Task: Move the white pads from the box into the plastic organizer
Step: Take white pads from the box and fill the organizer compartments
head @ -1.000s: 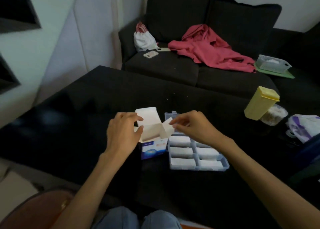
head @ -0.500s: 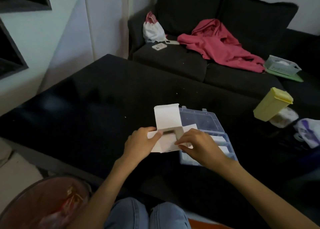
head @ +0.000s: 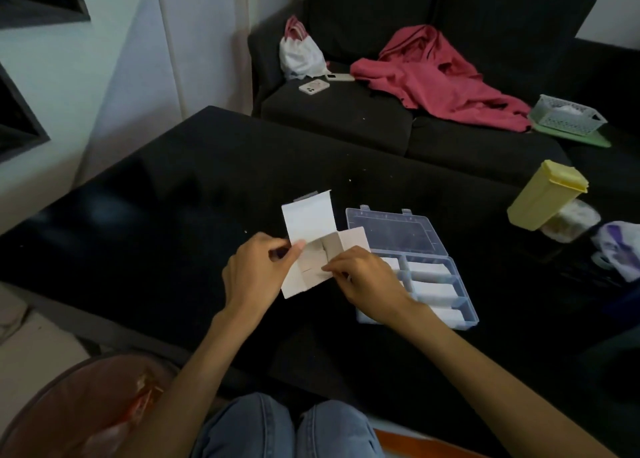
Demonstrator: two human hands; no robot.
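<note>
Your left hand [head: 258, 270] pinches the opened white cardboard box [head: 313, 246] above the black table [head: 173, 194]; your right hand [head: 367, 281] pinches its front flap. White pads [head: 433, 289] fill the clear plastic organizer [head: 464, 314], just right of the box.

A: State the carton's condition.
B: White cardboard box [head: 313, 246], flaps open, immediately left of the plastic organizer [head: 415, 267].
A: And the organizer?
B: Clear, lid open flat; white pads [head: 433, 289] fill its compartments.
</note>
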